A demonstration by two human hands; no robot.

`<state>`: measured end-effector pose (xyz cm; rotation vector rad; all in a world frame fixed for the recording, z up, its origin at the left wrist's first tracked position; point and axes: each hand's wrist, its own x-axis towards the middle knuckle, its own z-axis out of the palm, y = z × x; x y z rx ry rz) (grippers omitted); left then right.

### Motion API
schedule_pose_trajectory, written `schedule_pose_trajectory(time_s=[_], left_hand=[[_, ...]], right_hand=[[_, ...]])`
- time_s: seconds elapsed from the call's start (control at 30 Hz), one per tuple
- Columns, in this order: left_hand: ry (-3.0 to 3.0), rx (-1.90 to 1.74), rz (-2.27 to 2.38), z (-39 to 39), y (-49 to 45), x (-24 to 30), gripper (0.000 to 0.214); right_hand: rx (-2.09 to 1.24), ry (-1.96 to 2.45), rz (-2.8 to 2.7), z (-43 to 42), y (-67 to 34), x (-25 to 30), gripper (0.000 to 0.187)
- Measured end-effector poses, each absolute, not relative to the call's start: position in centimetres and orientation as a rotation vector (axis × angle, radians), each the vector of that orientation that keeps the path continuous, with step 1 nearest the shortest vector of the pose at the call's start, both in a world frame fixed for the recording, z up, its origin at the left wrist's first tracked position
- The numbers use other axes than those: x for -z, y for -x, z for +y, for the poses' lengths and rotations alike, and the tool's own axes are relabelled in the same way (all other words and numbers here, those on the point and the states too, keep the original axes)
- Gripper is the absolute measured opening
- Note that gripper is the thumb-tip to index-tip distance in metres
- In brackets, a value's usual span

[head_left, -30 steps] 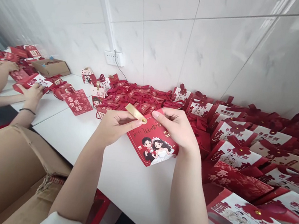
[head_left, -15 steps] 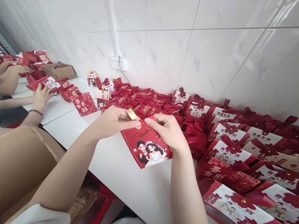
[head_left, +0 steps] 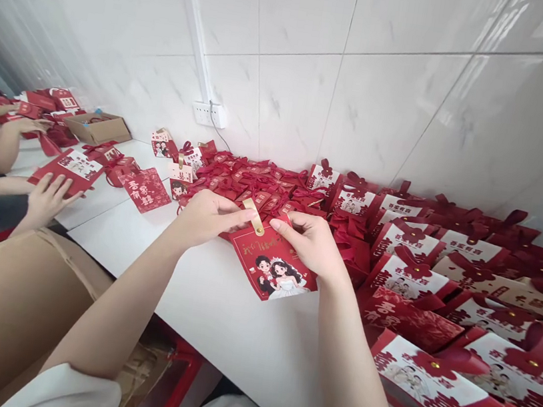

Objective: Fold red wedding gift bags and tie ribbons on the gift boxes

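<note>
A red wedding favor box point(head_left: 272, 268), printed with a cartoon couple, hangs tilted between my two hands above the white table. The fingers of my left hand point(head_left: 213, 219) pinch a gold strap point(head_left: 255, 218) at the box's upper left edge; a round stud shows near the strap's lower end. With thumb on the front and fingers behind, my right hand point(head_left: 309, 239) grips the upper right edge of the same box. The back of the box is hidden from me.
Rows of red and white gift boxes point(head_left: 434, 374) fill the right side. A pile of small red boxes point(head_left: 249, 180) lies along the wall. An open cardboard carton point(head_left: 9, 308) stands at lower left. Co-workers' hands point(head_left: 46, 202) handle red boxes at the left.
The gold strap now lies flatter against the box front, where before it stuck up in a loop. A co-worker's red box at the left has turned and come nearer.
</note>
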<state>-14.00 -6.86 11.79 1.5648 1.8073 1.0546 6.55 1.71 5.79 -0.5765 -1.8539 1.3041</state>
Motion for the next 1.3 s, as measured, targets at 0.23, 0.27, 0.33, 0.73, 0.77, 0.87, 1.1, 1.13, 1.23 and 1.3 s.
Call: schedule_pose_trajectory(time_s=[0.23,0.27,0.33,0.73,0.77,0.87,1.1,1.13,1.23,1.3], left_hand=[[-1.44,-1.17,1.786,-6.5,14.3,-10.5,0.038],[-1.457,-1.157,1.769,-6.5,14.2,-10.4,0.037],[-1.514,-1.15,1.729,-6.6,14.0,-10.2,0.035],[-1.58,-1.091,1.612,-6.7,14.0,-8.2,0.035],[-1.554,-1.104,1.587,-6.7,14.0,-8.0,0.033],[-1.502,-1.106,1.5,-6.5,13.9,-7.5,0.033],[-1.324,-1.343,1.439,-6.1,14.0,-4.4,0.058],[-1.275,-1.391,1.397,-6.2,13.9,-3.5,0.061],[-1.219,-1.399,1.231,-6.6,13.4,-0.3,0.064],[-1.169,-1.334,1.146,-7.3,12.9,1.9,0.073]], right_hand=[[-1.1,0.665,-2.017,1.3,-6.4,-5.9,0.042],[-1.074,0.678,-2.038,1.2,-6.4,-5.8,0.043],[-1.021,0.703,-2.083,1.1,-6.2,-5.8,0.046],[-1.01,0.765,-2.206,1.4,-6.4,-5.6,0.046],[-1.002,0.771,-2.202,1.5,-6.5,-5.5,0.046],[-0.981,0.831,-2.153,1.7,-6.6,-5.5,0.045],[-1.051,0.865,-1.78,2.2,-6.5,-5.1,0.044],[-1.075,0.851,-1.691,2.3,-6.4,-5.0,0.042],[-1.116,0.801,-1.424,2.4,-6.1,-4.8,0.038],[-1.102,0.792,-1.286,2.4,-5.9,-4.8,0.036]])
